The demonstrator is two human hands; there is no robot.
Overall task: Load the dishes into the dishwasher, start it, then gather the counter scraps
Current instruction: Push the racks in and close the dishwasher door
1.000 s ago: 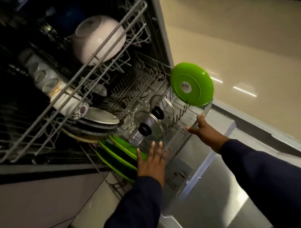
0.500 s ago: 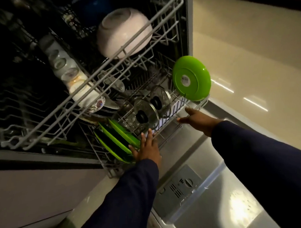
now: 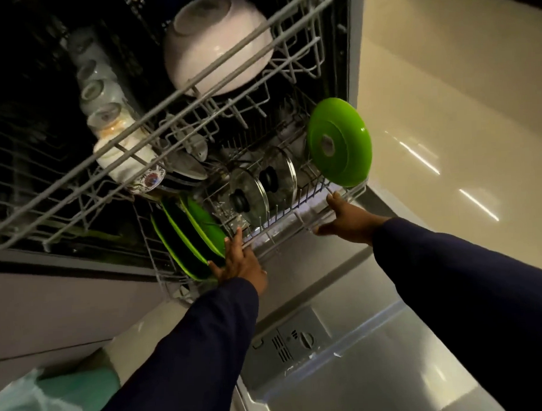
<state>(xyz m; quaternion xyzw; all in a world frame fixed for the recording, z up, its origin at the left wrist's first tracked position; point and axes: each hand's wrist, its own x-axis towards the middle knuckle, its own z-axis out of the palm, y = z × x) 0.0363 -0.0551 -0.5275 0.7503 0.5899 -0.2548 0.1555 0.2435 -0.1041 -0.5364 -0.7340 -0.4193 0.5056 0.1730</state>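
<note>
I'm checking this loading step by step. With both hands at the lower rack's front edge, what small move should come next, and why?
Probably push the lower wire rack further in. The left hand and right hand both rest on its front rail with fingers fairly straight, it already holds upright green plates and two glass lids, and it sits out over the open steel door, which cannot close until it is in.
</note>
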